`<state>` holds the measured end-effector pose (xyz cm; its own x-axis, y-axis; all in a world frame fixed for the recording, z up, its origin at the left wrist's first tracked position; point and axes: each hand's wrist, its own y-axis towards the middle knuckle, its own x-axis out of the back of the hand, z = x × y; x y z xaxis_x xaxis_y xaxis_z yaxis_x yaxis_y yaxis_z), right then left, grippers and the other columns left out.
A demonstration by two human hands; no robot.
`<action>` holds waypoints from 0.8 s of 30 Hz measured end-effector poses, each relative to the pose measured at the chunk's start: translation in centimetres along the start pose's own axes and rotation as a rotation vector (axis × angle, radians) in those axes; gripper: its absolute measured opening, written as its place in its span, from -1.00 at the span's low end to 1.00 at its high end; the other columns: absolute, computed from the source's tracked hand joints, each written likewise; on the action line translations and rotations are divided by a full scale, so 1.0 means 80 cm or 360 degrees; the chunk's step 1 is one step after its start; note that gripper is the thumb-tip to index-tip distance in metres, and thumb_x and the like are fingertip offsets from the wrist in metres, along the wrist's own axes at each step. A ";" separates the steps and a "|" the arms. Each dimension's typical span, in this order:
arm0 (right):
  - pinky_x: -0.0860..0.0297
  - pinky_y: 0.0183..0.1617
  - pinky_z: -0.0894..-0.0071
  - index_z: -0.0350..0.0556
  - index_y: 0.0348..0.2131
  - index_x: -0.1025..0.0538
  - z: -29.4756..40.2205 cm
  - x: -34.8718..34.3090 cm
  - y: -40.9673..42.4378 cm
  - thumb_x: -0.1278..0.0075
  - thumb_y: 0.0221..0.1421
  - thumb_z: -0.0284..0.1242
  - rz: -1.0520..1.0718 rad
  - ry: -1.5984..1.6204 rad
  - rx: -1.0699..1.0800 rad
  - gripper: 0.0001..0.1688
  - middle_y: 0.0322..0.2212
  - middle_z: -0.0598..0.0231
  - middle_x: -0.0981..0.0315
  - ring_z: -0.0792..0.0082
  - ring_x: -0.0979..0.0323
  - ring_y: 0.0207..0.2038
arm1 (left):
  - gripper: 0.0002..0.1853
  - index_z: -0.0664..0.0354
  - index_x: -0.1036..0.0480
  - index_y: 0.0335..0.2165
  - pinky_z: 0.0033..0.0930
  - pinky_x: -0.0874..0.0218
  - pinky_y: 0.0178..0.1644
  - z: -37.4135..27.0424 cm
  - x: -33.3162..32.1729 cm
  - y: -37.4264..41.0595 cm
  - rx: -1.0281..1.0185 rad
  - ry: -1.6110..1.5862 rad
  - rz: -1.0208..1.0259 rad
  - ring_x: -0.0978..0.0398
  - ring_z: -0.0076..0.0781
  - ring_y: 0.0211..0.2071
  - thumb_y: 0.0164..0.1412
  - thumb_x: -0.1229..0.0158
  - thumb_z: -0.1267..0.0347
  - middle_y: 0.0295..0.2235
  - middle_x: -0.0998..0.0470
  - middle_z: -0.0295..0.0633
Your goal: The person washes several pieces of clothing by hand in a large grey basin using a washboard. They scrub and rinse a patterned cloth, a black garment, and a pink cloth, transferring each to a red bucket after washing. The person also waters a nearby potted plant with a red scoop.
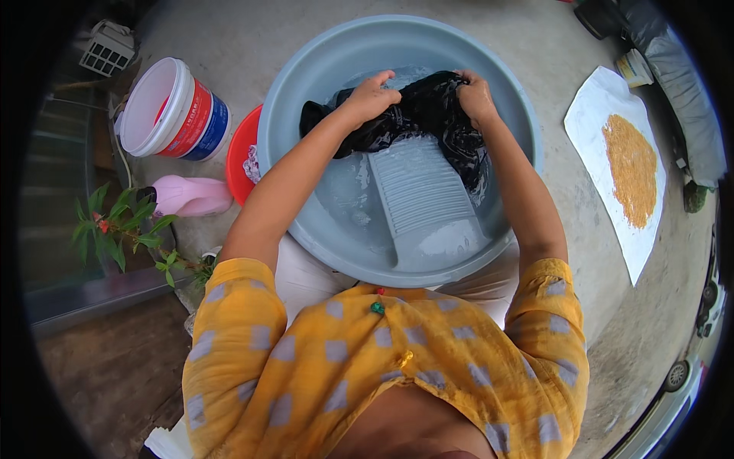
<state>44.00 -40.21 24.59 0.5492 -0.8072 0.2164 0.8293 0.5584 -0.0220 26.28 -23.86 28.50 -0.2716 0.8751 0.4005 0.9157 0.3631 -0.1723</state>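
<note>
A wet black garment lies bunched across a blue-grey plastic washtub that holds some water. My right hand grips the cloth at its far right end, with the fingertips partly hidden by it. Just over the left part of the garment is my left hand, thumb and fingers apart; whether its underside touches the cloth cannot be seen. A ribbed washboard slopes down inside the tub from the near wall, and the garment overlaps its far end and right side.
Left of the tub stand a red basin with patterned cloth, a white bucket and a pink bottle lying down. A leafy plant leans in nearby. To the right, a white sheet bears tan grain.
</note>
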 end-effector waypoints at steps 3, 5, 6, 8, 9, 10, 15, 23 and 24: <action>-0.33 -0.18 0.42 -0.30 -0.28 -0.48 0.134 -0.021 -0.059 0.19 -0.20 -0.65 0.0174 -0.0100 0.0420 -0.62 -0.40 0.07 -0.49 0.30 -0.44 -0.30 | -0.30 0.17 -0.18 0.08 -0.02 0.10 0.13 -0.059 -0.007 -0.038 0.0357 -0.0615 -0.0382 -0.11 -0.20 0.14 0.06 -0.04 0.02 0.10 -0.20 -0.04; -0.35 -0.22 0.43 -0.30 -0.30 -0.47 0.186 -0.042 -0.088 0.22 -0.21 -0.67 0.0269 0.0055 0.0657 -0.62 -0.45 0.09 -0.49 0.32 -0.44 -0.37 | -0.37 0.19 -0.28 -0.02 -0.20 0.00 0.12 -0.043 0.003 -0.024 0.0396 -0.1070 -0.0245 -0.21 -0.21 0.07 0.17 0.16 -0.09 0.03 -0.29 -0.10; -0.36 -0.25 0.43 -0.30 -0.30 -0.46 0.212 -0.049 -0.108 0.24 -0.23 -0.68 0.0276 0.0122 0.0666 -0.61 -0.47 0.08 -0.48 0.32 -0.44 -0.39 | -0.41 0.15 -0.30 -0.05 -0.24 -0.11 0.03 -0.054 0.004 -0.032 0.0338 -0.1175 -0.0209 -0.28 -0.28 -0.02 0.19 0.19 -0.08 -0.05 -0.35 -0.14; -0.33 -0.21 0.54 -0.29 -0.31 -0.45 0.244 -0.074 -0.133 0.30 -0.31 -0.75 0.0312 0.0235 0.0819 -0.54 -0.44 0.23 -0.44 0.46 -0.39 -0.36 | -0.47 0.08 -0.34 -0.10 -0.32 -0.32 -0.14 -0.087 0.018 -0.060 0.0221 -0.1380 -0.0159 -0.44 -0.43 -0.19 0.21 0.24 -0.07 -0.20 -0.48 -0.21; -0.33 -0.21 0.55 -0.29 -0.33 -0.45 0.261 -0.092 -0.145 0.29 -0.31 -0.73 0.0325 0.0298 0.0888 -0.56 -0.45 0.23 -0.44 0.46 -0.39 -0.37 | -0.57 0.04 -0.34 -0.13 -0.38 -0.34 -0.18 -0.069 0.035 -0.056 0.0087 -0.1509 -0.0035 -0.45 -0.47 -0.22 0.21 0.17 0.01 -0.23 -0.47 -0.29; -0.36 -0.24 0.41 -0.30 -0.36 -0.45 0.270 -0.108 -0.150 0.24 -0.30 -0.66 0.0329 0.0513 0.0960 -0.62 -0.49 0.05 -0.46 0.26 -0.44 -0.38 | -0.61 0.04 -0.33 -0.13 -0.39 -0.33 -0.18 -0.069 0.038 -0.061 -0.0110 -0.1532 0.0020 -0.44 -0.48 -0.23 0.21 0.13 0.05 -0.24 -0.46 -0.32; -0.32 -0.13 0.34 -0.21 -0.34 -0.42 0.242 -0.167 -0.137 0.20 -0.26 -0.64 0.0171 0.0620 0.1121 -0.65 -0.39 0.03 -0.44 0.10 -0.41 -0.28 | -0.69 0.07 -0.33 -0.14 -0.43 -0.30 -0.17 -0.066 0.038 -0.049 -0.0693 -0.1683 0.0026 -0.43 -0.48 -0.24 0.22 0.10 0.18 -0.24 -0.44 -0.31; -0.30 -0.15 0.09 -0.04 -0.23 -0.31 0.116 -0.056 -0.058 0.08 -0.17 -0.62 -0.0245 -0.0654 0.1221 -0.61 -0.28 0.03 -0.37 -0.11 -0.34 -0.23 | -0.53 0.36 -0.42 -0.29 -0.26 -0.31 -0.21 -0.112 0.046 -0.075 0.0161 -0.1106 -0.0768 -0.47 -0.31 -0.30 0.18 0.07 0.09 -0.30 -0.51 -0.15; -0.29 -0.13 0.10 -0.08 -0.23 -0.32 0.113 -0.039 -0.058 0.09 -0.18 -0.64 -0.0240 -0.0747 0.1204 -0.60 -0.28 0.03 -0.36 -0.10 -0.32 -0.20 | -0.50 0.33 -0.45 -0.50 -0.13 -0.27 -0.27 -0.075 0.063 -0.051 -0.0055 -0.0411 -0.0927 -0.48 -0.16 -0.34 0.15 0.07 0.05 -0.41 -0.54 -0.09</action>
<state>37.51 -38.52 32.87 0.2041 -0.8136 0.5445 0.5089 0.5633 0.6509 22.97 -22.86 36.60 -0.7865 0.5878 0.1894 0.6042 0.7959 0.0391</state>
